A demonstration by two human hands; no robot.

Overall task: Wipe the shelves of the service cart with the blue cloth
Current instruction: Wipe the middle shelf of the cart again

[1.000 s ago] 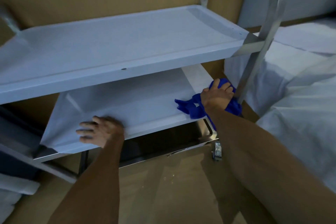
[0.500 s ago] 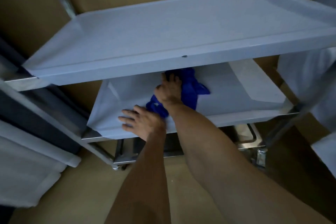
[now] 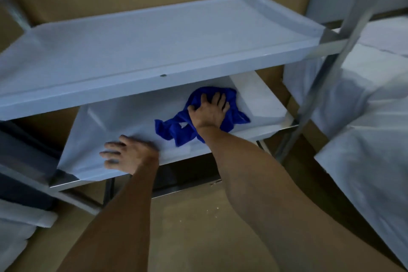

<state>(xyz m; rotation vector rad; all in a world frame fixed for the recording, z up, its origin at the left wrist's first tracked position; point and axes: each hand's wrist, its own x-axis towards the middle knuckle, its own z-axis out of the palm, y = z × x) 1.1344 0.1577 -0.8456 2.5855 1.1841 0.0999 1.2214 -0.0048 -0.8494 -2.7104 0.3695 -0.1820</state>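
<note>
Right hand [image 3: 209,110] flat, fingers spread, pressing cloth [image 3: 229,115] on middle shelf [image 3: 123,117], at 3 o'clock of center. Left hand [image 3: 129,153] flat on front lip at 7 o'clock, holding nothing. Risk: loose tail at 8 o'clock of hand bunches, leaving streaks. Cloth plush, crumpled; shelves smooth, rimmed trays; top shelf [image 3: 154,40] bare.

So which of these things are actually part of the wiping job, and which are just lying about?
Part of the job:
blue cloth, under the right hand
middle shelf
top shelf
left hand, braced on the middle shelf's front edge

Just lying about:
white covered bundles on the right
cardboard on the floor
</note>
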